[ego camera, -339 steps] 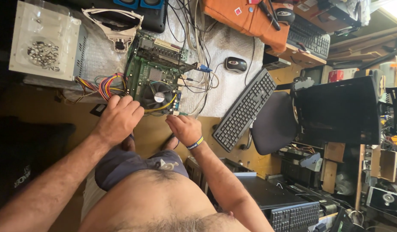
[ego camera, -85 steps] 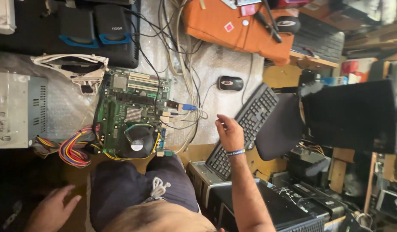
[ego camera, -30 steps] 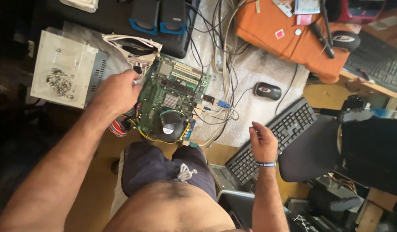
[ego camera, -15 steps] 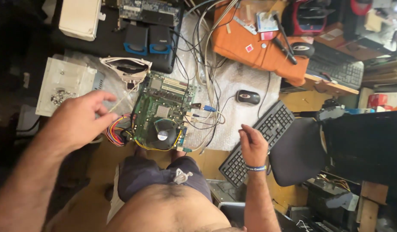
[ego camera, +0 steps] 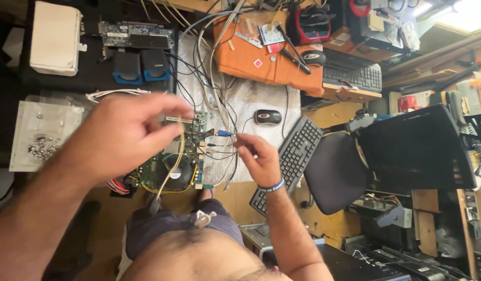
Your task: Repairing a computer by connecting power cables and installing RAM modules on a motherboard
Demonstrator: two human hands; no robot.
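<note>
Room: we look down on a crowded workshop bench [ego camera: 251,104] under pale cloth; shelves and dark equipment cases fill the right side of the frame.
Office chair: a dark seat [ego camera: 334,171] sits right of centre, just beside the keyboard.
Orange case: an orange box [ego camera: 266,57] lies at upper centre, with small tools and cards on top.
Circuit board: a green motherboard [ego camera: 180,166] with a round fan lies at centre, partly behind our left hand; coloured wires fan out at its lower left corner.
Keyboard: a black keyboard [ego camera: 290,161] runs diagonally right of the board, just beside our right hand.
Tray: a clear plastic tray [ego camera: 42,135] at the left edge holds a heap of small screws.
Speakers: two small black and blue speakers [ego camera: 141,67] stand in the upper left.
Left hand: our left hand [ego camera: 123,138] is raised at centre left, thumb and fingers pinched shut on a thin pale cable [ego camera: 173,156] that hangs down across the board.
Right hand: our right hand [ego camera: 258,158] hovers at centre, fingers curled near the loose wires beside the board; we cannot tell whether it grips anything.
Mouse: a black mouse [ego camera: 267,116] rests on the cloth above our right hand.
</note>
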